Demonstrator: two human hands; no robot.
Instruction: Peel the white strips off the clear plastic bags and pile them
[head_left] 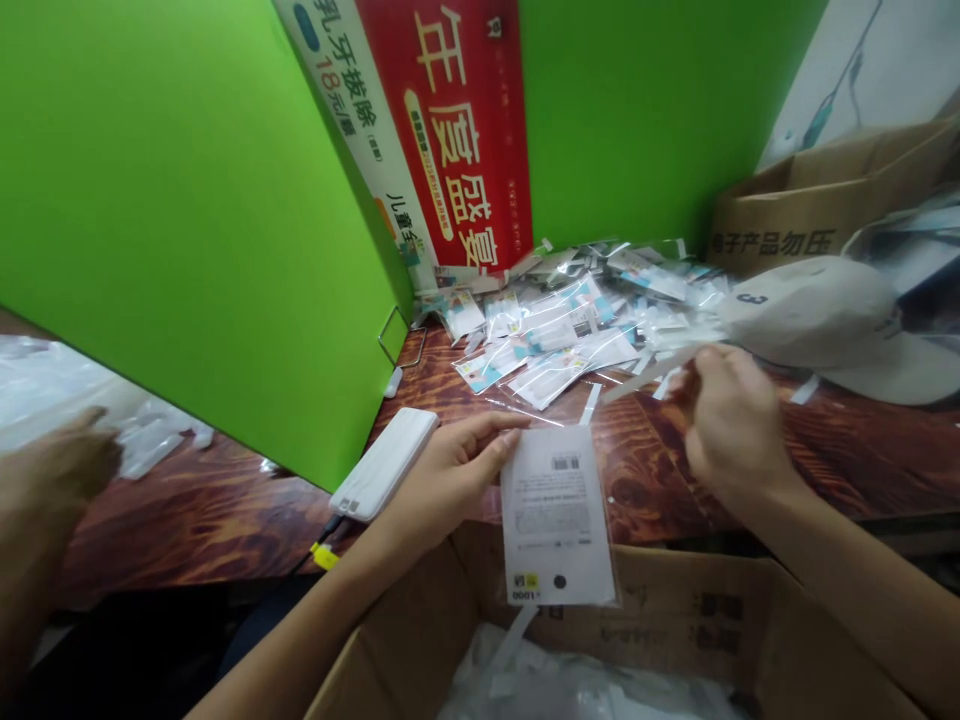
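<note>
My left hand pinches the upper left edge of a flat white card in a clear plastic sleeve. Small print, a barcode and a yellow mark cover the card's face, which appears upside down. Over to the right, my right hand is closed and a little blurred, gripping one end of a thin whitish strip that slants down to the left. Below the card stands an open cardboard box with clear plastic pieces inside.
Sleeved cards pile against green partitions. A white power bank lies left of my hand. A cap and another carton are at right. Another person's hand works beyond the left partition.
</note>
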